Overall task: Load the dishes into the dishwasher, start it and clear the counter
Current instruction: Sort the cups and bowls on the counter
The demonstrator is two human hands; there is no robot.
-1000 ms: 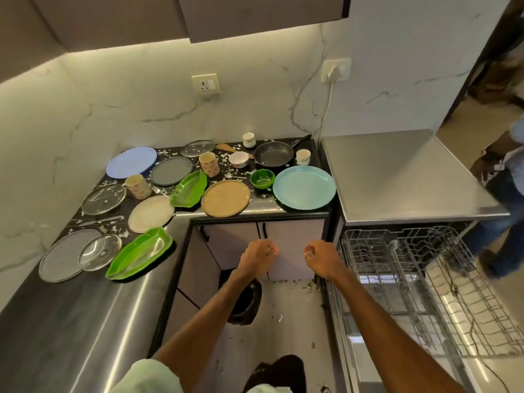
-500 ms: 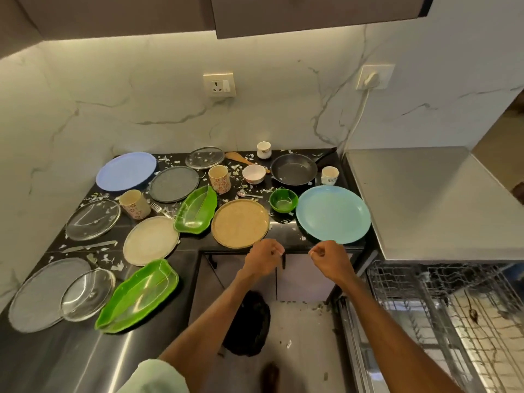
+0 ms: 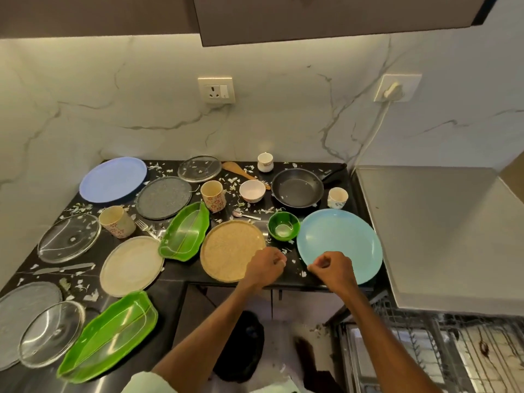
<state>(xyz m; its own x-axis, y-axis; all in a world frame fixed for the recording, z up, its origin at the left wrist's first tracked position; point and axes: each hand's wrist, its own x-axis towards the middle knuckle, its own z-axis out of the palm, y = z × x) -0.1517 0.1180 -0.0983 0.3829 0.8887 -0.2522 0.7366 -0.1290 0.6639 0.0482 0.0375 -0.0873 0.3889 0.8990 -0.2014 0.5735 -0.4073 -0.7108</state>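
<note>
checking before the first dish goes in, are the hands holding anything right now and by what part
Nothing is held. The left hand and right hand are loosely curled above the counter's front edge, near the tan plate and light blue plate.

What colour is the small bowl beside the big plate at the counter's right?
Green bowl, clearest in the head view.

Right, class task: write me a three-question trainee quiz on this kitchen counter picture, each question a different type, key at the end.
1. True or false: the frying pan holds food.
2. Which dish lies under the right hand? A tan plate B light blue plate C green bowl
3. Fill in: the spoon lies between the floral mug and the ____ bowl.

Key: 1 false; 2 B; 3 green
</note>
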